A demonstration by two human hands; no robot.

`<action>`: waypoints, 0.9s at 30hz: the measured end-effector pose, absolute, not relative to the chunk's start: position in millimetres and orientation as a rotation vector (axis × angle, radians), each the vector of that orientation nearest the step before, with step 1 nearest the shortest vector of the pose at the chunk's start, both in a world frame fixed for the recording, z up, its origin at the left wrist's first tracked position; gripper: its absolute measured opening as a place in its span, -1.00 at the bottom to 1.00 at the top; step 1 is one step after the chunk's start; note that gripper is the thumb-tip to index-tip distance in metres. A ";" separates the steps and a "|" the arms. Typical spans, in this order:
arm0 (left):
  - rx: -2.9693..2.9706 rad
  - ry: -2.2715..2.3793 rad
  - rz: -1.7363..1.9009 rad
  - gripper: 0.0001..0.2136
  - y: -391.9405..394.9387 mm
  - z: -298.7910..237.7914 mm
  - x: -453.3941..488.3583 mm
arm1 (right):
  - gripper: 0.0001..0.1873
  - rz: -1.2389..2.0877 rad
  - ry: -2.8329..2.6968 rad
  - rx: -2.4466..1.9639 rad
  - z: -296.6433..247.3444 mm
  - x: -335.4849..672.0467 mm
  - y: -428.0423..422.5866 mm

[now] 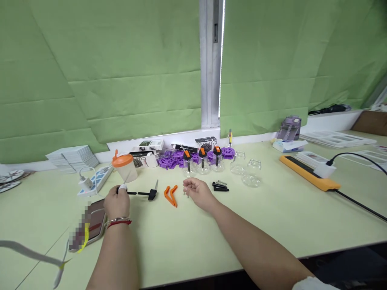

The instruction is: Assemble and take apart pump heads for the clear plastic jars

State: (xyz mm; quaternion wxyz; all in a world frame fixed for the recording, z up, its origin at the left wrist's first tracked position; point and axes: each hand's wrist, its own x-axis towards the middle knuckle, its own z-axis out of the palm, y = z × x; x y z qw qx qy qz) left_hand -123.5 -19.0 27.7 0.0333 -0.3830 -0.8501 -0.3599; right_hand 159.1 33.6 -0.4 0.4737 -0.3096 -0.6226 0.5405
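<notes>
My left hand (117, 201) is closed around a black part with a thin light shaft (128, 177) pointing up; a black stub sticks out to the right of the fingers. Just right of it lies a similar black piece (152, 195) with a metal rod. Two orange angled plastic pieces (171, 196) rest between my hands. My right hand (198, 193) has its fingertips pinched together over tiny screw-like bits (186, 194); what the fingertips hold is too small to name. Black tubes (220, 187) and a spring (221, 183) lie right of this hand.
Behind my hands stand several clear jars with black-and-orange tops (202, 161), purple plastic parts (167, 162) and clear cups (250, 181). An orange-lidded cup (123, 165), a power strip (101, 179) and a phone (97, 219) are left. An orange power strip (308, 173) lies right.
</notes>
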 end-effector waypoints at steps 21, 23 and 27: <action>-1.439 -2.732 -0.520 -0.62 3.2 -1.2 -118.0 | -0.83 1.284 -1.513 -0.897 -15.1 167.5 54.4; -1.452 -2.723 -0.513 -0.61 3.1 -0.5 -116.8 | -0.82 1.279 -1.496 -0.899 -16.8 167.8 57.6; -1.476 -2.692 -0.518 -0.59 2.2 2.5 -112.5 | -0.75 1.149 -1.367 -0.904 -11.6 177.2 74.4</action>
